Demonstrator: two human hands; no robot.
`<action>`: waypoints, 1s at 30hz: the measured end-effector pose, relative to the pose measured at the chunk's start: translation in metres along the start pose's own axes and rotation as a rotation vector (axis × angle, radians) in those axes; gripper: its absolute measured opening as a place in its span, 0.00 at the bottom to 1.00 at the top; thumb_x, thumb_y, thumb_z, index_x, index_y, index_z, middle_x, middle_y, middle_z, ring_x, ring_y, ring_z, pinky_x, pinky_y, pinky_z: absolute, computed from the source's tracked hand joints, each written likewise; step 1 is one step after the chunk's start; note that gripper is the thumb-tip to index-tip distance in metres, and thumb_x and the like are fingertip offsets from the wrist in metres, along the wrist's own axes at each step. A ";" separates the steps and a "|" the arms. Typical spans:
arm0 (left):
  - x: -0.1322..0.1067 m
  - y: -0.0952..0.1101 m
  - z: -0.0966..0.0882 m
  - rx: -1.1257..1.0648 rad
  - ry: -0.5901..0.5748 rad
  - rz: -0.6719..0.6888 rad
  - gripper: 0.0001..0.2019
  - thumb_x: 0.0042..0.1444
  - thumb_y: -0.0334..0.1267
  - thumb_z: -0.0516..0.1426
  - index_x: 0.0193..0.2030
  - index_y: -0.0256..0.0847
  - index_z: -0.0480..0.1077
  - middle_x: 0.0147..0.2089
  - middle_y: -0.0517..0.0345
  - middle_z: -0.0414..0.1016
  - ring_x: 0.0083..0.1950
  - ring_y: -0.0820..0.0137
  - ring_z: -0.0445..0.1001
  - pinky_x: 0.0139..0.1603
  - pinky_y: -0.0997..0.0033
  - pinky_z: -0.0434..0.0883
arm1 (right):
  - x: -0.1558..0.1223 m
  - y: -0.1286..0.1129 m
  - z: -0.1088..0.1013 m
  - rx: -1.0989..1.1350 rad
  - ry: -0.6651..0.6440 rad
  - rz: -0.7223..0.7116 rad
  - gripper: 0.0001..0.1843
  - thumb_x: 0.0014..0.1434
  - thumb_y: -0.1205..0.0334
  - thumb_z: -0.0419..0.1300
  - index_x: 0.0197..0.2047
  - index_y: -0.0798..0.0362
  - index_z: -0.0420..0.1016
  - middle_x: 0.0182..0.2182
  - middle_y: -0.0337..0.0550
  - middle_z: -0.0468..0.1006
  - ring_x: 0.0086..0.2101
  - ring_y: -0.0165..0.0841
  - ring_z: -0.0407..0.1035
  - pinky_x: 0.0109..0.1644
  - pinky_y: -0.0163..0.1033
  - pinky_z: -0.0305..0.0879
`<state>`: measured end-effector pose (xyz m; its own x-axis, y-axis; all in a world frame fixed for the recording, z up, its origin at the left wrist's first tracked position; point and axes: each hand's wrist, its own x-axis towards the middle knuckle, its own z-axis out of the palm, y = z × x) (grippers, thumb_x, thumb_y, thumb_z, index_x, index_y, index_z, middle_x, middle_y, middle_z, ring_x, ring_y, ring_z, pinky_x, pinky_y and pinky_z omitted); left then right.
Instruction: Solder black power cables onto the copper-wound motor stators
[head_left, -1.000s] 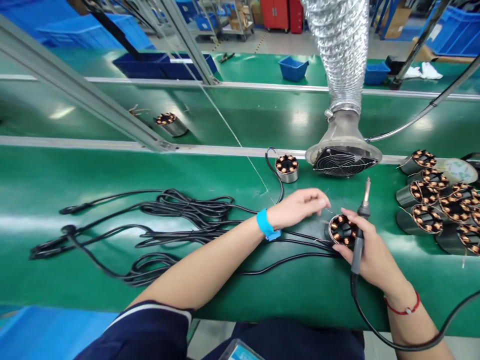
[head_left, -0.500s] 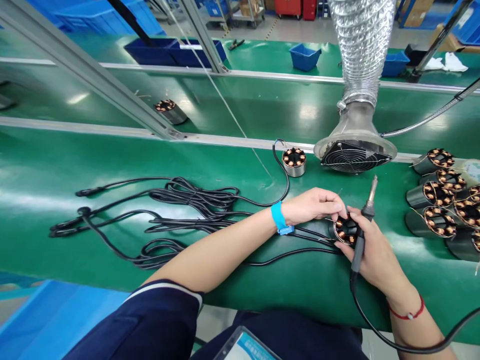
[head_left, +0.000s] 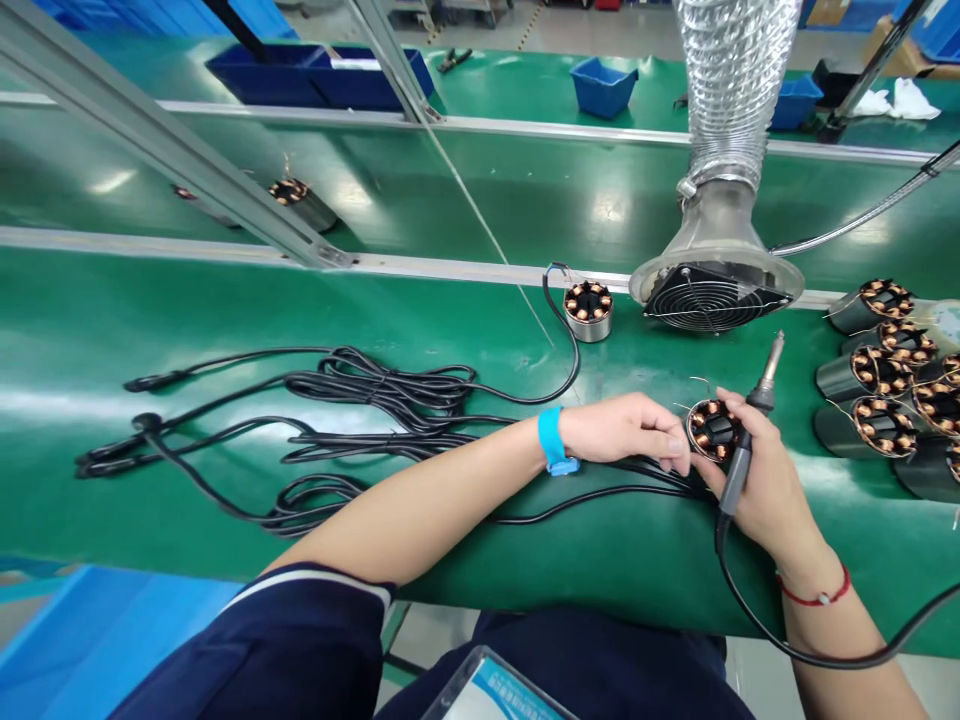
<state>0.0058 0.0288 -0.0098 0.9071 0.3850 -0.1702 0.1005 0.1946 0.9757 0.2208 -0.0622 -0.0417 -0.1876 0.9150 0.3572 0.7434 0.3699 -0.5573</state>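
Note:
A small round stator with copper coils (head_left: 714,429) stands tilted on the green bench between my hands. My right hand (head_left: 765,490) is closed round a soldering iron (head_left: 750,435) whose tip points up and away, and its fingers also steady the stator. My left hand (head_left: 626,430), with a blue wrist strap (head_left: 553,441), has its fingers pinched together at the stator's left edge, on the thin wires and black cable there; what they grip is too small to name. A second stator (head_left: 589,309) with a black cable attached sits farther back.
A tangle of black cables (head_left: 360,410) lies across the bench to the left. A fume extractor fan (head_left: 712,290) under a silver duct stands behind the hands. Several more stators (head_left: 885,390) are piled at the right. Another stator (head_left: 296,195) rests on the belt beyond; blue bins (head_left: 604,85) stand farther back.
My left hand has gone from open above the cables to pinched at the stator's edge. The stator has tilted and shifted slightly right with my right hand.

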 end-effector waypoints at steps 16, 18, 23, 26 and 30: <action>-0.020 0.015 0.012 0.388 0.070 -0.036 0.06 0.58 0.39 0.56 0.33 0.39 0.66 0.29 0.61 0.69 0.31 0.74 0.65 0.33 0.75 0.63 | 0.001 -0.028 -0.030 0.258 0.323 0.138 0.20 0.63 0.60 0.60 0.57 0.46 0.62 0.43 0.45 0.80 0.44 0.40 0.77 0.56 0.55 0.71; -0.026 0.022 0.007 0.158 0.085 0.014 0.09 0.57 0.42 0.57 0.34 0.38 0.66 0.29 0.61 0.70 0.30 0.75 0.65 0.34 0.75 0.64 | 0.004 -0.049 -0.032 0.424 0.360 0.174 0.20 0.63 0.63 0.60 0.56 0.46 0.62 0.40 0.42 0.80 0.38 0.36 0.78 0.47 0.49 0.77; -0.028 0.025 0.004 -0.026 0.196 0.034 0.17 0.53 0.50 0.62 0.34 0.36 0.68 0.26 0.61 0.70 0.28 0.75 0.66 0.35 0.74 0.64 | 0.021 -0.080 -0.028 0.655 0.317 0.158 0.21 0.63 0.66 0.60 0.57 0.44 0.60 0.39 0.39 0.79 0.35 0.31 0.77 0.39 0.38 0.79; -0.027 0.023 0.004 -0.034 0.209 0.021 0.20 0.53 0.53 0.62 0.34 0.36 0.68 0.25 0.62 0.70 0.28 0.76 0.65 0.34 0.74 0.63 | 0.029 -0.083 -0.023 0.711 0.346 0.158 0.20 0.63 0.65 0.60 0.56 0.44 0.61 0.36 0.36 0.79 0.31 0.29 0.76 0.37 0.37 0.79; -0.025 0.021 0.007 0.035 0.196 0.003 0.20 0.54 0.54 0.60 0.35 0.36 0.68 0.27 0.61 0.69 0.29 0.75 0.66 0.34 0.74 0.63 | 0.028 -0.075 -0.017 0.716 0.355 0.171 0.19 0.62 0.64 0.61 0.55 0.45 0.62 0.34 0.36 0.79 0.34 0.29 0.76 0.39 0.36 0.77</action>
<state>-0.0121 0.0165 0.0158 0.8106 0.5548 -0.1873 0.1151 0.1625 0.9800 0.1707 -0.0667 0.0232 0.1954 0.9069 0.3732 0.1305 0.3532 -0.9264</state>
